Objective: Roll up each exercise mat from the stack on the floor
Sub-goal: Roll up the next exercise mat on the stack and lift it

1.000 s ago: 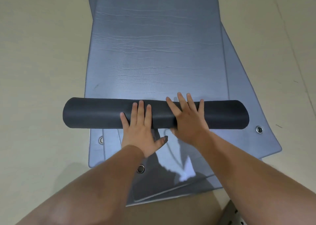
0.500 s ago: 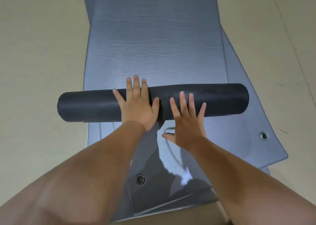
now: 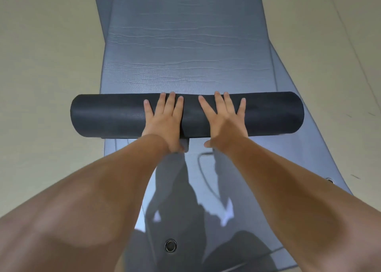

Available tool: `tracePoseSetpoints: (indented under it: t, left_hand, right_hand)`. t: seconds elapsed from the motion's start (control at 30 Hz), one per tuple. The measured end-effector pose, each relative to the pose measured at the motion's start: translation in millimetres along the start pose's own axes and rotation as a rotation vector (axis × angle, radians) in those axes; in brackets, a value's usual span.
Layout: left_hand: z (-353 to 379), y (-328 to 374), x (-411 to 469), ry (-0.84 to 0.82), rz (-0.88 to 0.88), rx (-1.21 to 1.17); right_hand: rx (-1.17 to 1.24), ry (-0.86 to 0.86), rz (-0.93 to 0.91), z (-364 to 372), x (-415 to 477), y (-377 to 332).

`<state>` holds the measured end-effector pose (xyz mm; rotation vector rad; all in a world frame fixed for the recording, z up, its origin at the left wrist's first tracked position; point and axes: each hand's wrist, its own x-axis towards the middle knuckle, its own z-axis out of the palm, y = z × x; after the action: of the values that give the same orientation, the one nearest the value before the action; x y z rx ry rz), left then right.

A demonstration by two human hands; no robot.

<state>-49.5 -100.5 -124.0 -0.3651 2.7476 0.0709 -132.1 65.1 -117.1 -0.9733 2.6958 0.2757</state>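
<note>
Dark mat roll (image 3: 107, 116) lies crosswise on the grey mat stack (image 3: 288, 148) on the floor (image 3: 41, 65); unrolled part runs flat beyond it. On its middle, left hand (image 3: 165, 121) and right hand (image 3: 223, 121) press side by side, grip wide: fingers straight, spread, clasping nothing. Metal eyelet (image 3: 170, 245) near the stack's close edge.

flat mat (image 3: 185, 50) ahead unobstructed, bare floor (image 3: 45, 65) both sides, roll (image 3: 107, 116) spans full mat width
</note>
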Motion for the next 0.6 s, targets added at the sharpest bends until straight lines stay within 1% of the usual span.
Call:
tracePoseSetpoints:
  t: [0.07,0.13,0.2,0.33,0.47,0.6]
  left_hand:
    - [-5.1,-1.9,10.2,0.019,-0.01,0.03]
    - [-9.1,-3.1,16.0,0.024,-0.014,0.041]
    - [-12.6,-4.1,20.1,0.018,-0.003,0.029]
    - [-19.8,-4.8,17.1,0.03,0.031,0.048]
    - [-21.3,1.4,1.3,0.014,0.058,0.068]
    - [-16.4,11.0,-38.8,-0.064,0.07,0.046]
  right_hand:
    - [-0.019,-0.005,0.019,-4.6,12.7,-1.0]
    - [-0.02,-0.059,0.024,-11.5,23.8,-1.1]
    - [-0.007,-0.1,0.026,-16.0,29.1,0.5]
    - [0.049,-0.122,0.013,-18.2,27.5,3.8]
    - [0.053,-0.167,0.01,-17.2,10.1,3.3]
    - [0.074,-0.231,0.003,-10.3,-34.0,-4.3]
